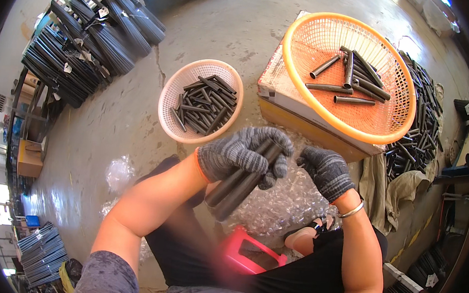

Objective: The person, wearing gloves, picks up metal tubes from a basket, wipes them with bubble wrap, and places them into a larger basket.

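Note:
Both of my hands wear grey striped knit gloves. My left hand (248, 153) is closed around a small bundle of dark metal tubes (236, 194), which slant down toward my lap. Just to the right, apart from the bundle, my right hand (327, 174) has its fingers curled together; whether anything small is in them is hidden. Beyond my left hand, a pale pink plastic basket (196, 72) on the floor holds many short dark tubes (207, 104). A larger orange basket (407, 114) contains several longer tubes (348, 70).
The orange basket rests on a cardboard box (282, 107). Beside it, a heap of dark tubes (418, 121) lies on beige cloth (403, 189). Clear plastic wrap (279, 212) and a pink stool (241, 256) are below my hands. Bundled rods (111, 29) stand at far left.

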The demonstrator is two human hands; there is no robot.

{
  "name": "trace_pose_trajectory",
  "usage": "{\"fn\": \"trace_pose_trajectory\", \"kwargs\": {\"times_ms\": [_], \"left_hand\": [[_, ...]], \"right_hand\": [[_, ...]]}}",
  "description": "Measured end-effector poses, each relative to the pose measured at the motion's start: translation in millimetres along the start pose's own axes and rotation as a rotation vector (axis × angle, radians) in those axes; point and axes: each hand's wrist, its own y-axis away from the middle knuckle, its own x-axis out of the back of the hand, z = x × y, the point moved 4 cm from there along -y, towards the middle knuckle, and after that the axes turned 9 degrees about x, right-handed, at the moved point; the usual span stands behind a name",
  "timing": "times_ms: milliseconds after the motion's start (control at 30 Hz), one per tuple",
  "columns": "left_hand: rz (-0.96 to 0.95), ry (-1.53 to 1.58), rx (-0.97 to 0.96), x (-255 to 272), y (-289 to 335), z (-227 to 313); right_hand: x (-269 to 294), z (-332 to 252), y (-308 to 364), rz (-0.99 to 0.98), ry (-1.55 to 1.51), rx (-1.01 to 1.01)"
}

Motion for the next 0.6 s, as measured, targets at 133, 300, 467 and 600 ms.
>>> {"fn": "trace_pose_trajectory", "kwargs": {"times_ms": [133, 300, 467, 600], "left_hand": [[0.021, 0.042, -0.091, -3.0, 6.7, 19.1], [0.076, 0.029, -0.253, 6.3, 28.2, 37.6], [0.271, -0.042, -0.212, 21.2, 36.2, 42.1], [0.213, -0.248, 0.083, 6.8, 6.9, 10.6]], "right_hand": [[-23.1, 36.2, 14.8, -0.186, 0.278, -0.184], [-20.2, 46.6, 20.4, -0.384, 0.364, -0.305], [-10.4, 37.9, 20.8, -0.052, 0.112, -0.155], [6.8, -24.9, -9.3, 0.088, -1.090, -0.152]]}}
